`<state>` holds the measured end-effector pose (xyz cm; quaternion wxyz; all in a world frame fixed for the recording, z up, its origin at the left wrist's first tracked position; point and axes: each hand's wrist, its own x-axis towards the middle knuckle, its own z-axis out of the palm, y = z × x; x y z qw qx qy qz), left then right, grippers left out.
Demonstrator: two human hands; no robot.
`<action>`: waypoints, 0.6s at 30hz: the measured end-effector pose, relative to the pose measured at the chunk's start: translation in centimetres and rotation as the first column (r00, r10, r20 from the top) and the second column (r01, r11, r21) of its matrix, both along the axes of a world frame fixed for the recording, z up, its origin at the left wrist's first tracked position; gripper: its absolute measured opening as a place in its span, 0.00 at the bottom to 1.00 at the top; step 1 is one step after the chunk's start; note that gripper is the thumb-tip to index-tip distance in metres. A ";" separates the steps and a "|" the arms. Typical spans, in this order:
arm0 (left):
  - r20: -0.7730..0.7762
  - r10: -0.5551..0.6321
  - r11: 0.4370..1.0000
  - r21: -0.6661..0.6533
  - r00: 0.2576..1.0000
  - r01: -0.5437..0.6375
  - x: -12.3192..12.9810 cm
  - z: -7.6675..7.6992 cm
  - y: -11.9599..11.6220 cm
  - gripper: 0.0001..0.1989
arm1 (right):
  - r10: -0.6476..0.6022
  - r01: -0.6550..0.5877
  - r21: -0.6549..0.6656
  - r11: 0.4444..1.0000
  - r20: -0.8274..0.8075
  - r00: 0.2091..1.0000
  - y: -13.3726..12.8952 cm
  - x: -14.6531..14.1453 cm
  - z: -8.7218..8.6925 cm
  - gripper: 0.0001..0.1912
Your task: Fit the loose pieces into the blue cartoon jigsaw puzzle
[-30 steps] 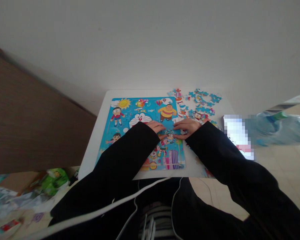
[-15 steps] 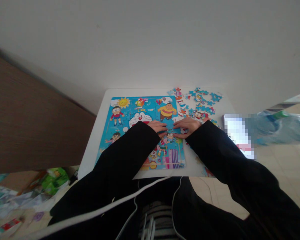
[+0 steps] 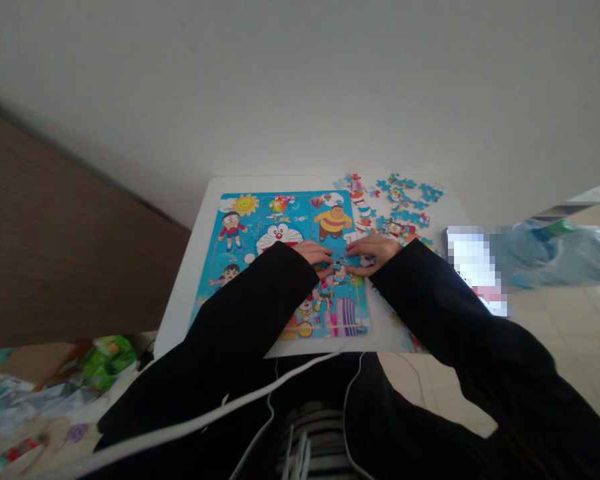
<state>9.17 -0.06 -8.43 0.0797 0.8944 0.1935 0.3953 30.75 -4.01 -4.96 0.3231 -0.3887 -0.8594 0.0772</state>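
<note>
Tiled floor [image 3: 570, 340] lies below a small white worktop [image 3: 194, 267]. Nearest, black sleeves [image 3: 250, 320] reach forward over its near edge. The left hand [image 3: 313, 252] and right hand [image 3: 373, 253] lie flat and fairly narrow on the jigsaw puzzle [image 3: 280, 217], their fingers [image 3: 327, 272] meeting around a patch of pieces near its centre; whether either pinches a piece cannot be told. The puzzle fills the worktop's left side, its lower left corner close to the edge. Loose pieces [image 3: 403, 200] lie scattered just right of it, and a few reach the near edge. These look like thin, light, fairly stiff card, best lifted by their rims. Open room is narrow: mainly the strip along the far edge, below the plain wall [image 3: 300, 87].
</note>
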 end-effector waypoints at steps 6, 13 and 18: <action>0.067 -0.042 0.999 0.035 0.997 0.040 0.1 0.9 0.0 0.11 | 0.013 -0.012 0.038 0.999 -0.019 1.000 0.0 0.0 -0.1 0.11; -0.117 -0.114 0.993 0.018 0.987 0.117 -0.1 1.6 -0.1 0.10 | 0.035 -0.034 0.048 0.998 -0.015 0.999 0.3 0.2 -0.5 0.11; -0.204 -0.056 0.998 0.001 0.977 0.058 0.0 1.5 -0.3 0.11 | 0.032 -0.031 0.052 0.998 -0.009 0.999 0.4 0.3 -0.7 0.12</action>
